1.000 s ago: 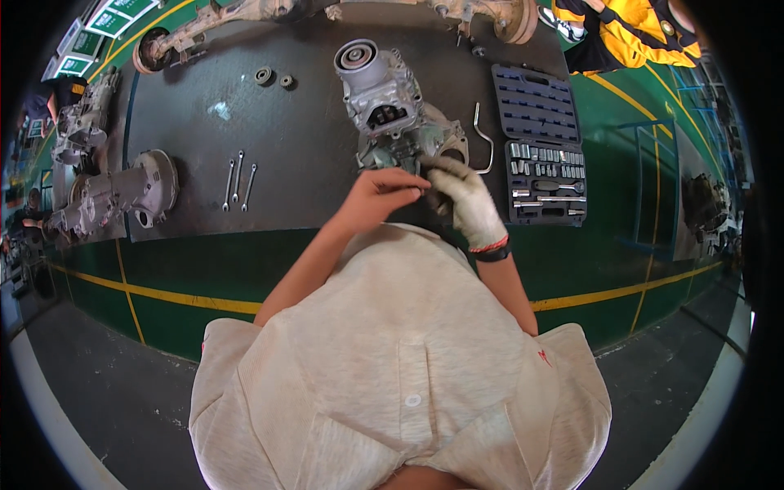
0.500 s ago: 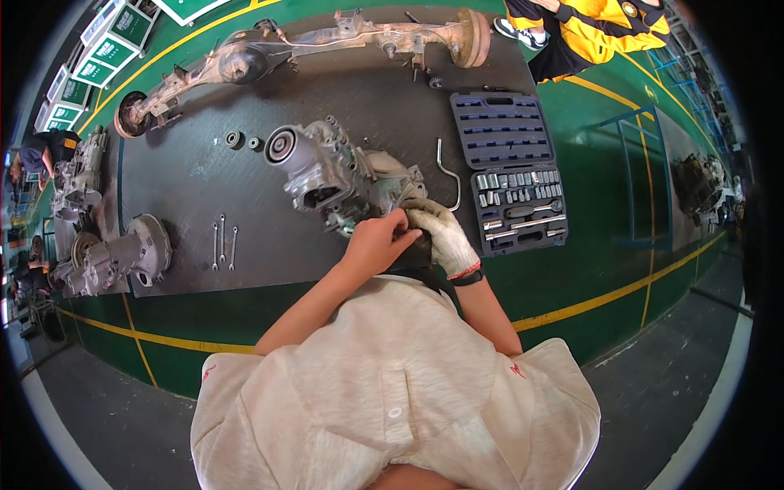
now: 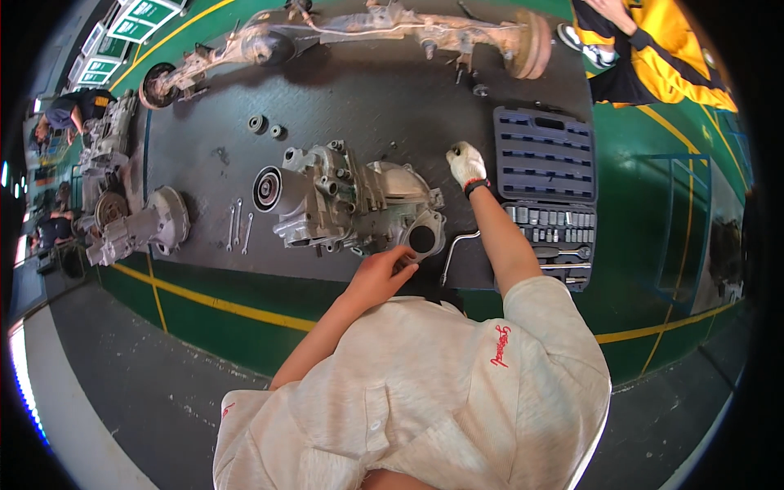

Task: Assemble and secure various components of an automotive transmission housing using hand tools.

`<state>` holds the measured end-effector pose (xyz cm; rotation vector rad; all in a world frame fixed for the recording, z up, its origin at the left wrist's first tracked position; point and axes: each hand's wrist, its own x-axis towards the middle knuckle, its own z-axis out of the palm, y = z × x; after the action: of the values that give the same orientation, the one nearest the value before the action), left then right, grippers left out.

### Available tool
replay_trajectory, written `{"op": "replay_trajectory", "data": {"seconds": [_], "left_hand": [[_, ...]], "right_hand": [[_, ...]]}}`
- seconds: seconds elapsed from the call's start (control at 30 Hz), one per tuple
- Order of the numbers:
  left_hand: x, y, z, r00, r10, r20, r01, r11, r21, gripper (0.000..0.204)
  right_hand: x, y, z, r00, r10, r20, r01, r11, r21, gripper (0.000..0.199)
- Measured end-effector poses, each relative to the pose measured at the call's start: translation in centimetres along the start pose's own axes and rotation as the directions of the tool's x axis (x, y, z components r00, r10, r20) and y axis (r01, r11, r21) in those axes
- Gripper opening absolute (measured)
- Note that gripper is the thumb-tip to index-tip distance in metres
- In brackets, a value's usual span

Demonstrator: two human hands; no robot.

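Observation:
A grey metal gearbox lies on the dark workbench in front of me, its round bearing end toward the left. My bare left hand is at its near right side, fingers bent against the rim of a round open flange. My right hand, in a pale knitted glove, is reaching over the bench, between the gearbox and an open blue socket set. Its fingers are curled in; whatever they may hold is hidden. Below that forearm lies a bent steel speed brace.
A rusty axle spans the bench's far side. Two small round parts and several wrenches lie left of the gearbox. Another gearbox stands farther left. A person in yellow and black is at the far right.
My right hand has left the flange and moved away and to the right. The left hand stays at the flange, whose opening now shows. The whole view has shifted and turned.

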<state>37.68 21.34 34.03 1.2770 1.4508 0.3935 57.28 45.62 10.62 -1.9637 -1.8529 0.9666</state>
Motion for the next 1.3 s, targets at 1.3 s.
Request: {"op": "replay_trajectory", "data": {"seconds": [1.3], "left_hand": [[-2.9, -3.8, 0.6, 0.974, 0.009, -0.226, -0.082, 0.945, -0.316, 0.018]], "right_hand": [[-7.7, 4.7, -2.5, 0.911, 0.363, 0.195, -0.245, 0.858, -0.451, 0.038]]}}
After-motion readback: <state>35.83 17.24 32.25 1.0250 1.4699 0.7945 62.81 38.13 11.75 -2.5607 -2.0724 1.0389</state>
